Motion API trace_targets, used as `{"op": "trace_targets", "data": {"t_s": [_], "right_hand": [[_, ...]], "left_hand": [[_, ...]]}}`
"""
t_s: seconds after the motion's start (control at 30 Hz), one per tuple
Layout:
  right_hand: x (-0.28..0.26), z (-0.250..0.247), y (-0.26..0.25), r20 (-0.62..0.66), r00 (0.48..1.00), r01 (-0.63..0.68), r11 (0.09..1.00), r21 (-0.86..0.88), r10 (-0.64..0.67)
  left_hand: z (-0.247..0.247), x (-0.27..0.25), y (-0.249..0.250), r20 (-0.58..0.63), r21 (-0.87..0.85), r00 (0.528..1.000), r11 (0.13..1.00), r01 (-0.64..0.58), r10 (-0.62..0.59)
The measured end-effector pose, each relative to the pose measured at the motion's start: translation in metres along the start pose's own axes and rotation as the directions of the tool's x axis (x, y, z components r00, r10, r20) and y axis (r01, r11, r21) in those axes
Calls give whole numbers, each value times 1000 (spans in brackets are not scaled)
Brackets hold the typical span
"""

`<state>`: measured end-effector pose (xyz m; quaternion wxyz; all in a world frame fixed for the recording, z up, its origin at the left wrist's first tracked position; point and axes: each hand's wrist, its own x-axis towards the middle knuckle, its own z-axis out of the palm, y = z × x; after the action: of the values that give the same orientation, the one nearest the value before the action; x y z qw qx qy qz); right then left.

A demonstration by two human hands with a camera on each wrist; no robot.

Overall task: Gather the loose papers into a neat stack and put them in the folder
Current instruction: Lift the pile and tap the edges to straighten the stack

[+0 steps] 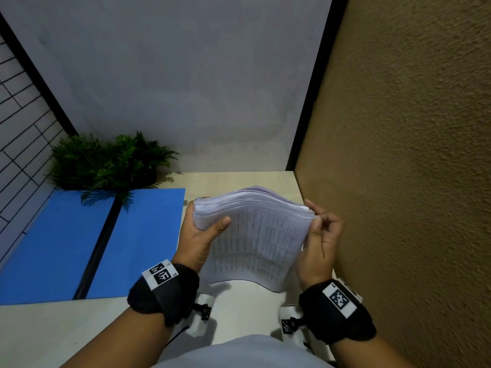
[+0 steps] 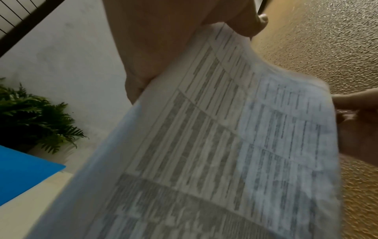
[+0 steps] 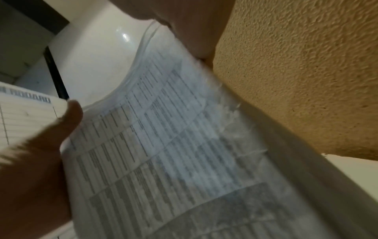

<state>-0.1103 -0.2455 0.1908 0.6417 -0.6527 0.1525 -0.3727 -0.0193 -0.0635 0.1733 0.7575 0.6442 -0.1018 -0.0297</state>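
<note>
A thick stack of printed papers (image 1: 255, 235) is held above the desk between both hands, its sheets bowed and fanned at the far edge. My left hand (image 1: 204, 229) grips the stack's left edge, thumb on the top sheet and fingers underneath. At the right edge my right hand (image 1: 318, 229) holds the stack with curled fingers. The printed tables show blurred in the left wrist view on the papers (image 2: 225, 145) and in the right wrist view on the papers (image 3: 174, 145). An open blue folder (image 1: 93, 243) lies flat on the desk to the left, black spine down its middle.
A green fern plant (image 1: 106, 163) stands at the back left, its fronds over the folder's far edge. A brown textured wall (image 1: 398, 155) runs close along the right. A grey partition (image 1: 186, 88) closes the back. The pale desk (image 1: 66, 328) extends in front of the folder.
</note>
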Motion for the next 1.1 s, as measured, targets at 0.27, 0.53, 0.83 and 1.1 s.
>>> {"op": "trace_targets", "data": {"t_s": [0.27,0.53,0.83,1.1], "right_hand": [[3,-3,7,269,942,291,885,-363,-200],[-5,2,10,159,975,209,894,-398,-157],[2,12,-7,22,977,210,947,-244,-211],[-4,9,3,15,991,135,969,-205,-134]], "left_hand": [[0,4,2,-76,15,997,1000,-23,24],[6,8,11,-248,86,969,996,20,2],[4,6,8,-209,82,978,996,32,-14],[5,4,10,-184,81,983,997,11,4]]}}
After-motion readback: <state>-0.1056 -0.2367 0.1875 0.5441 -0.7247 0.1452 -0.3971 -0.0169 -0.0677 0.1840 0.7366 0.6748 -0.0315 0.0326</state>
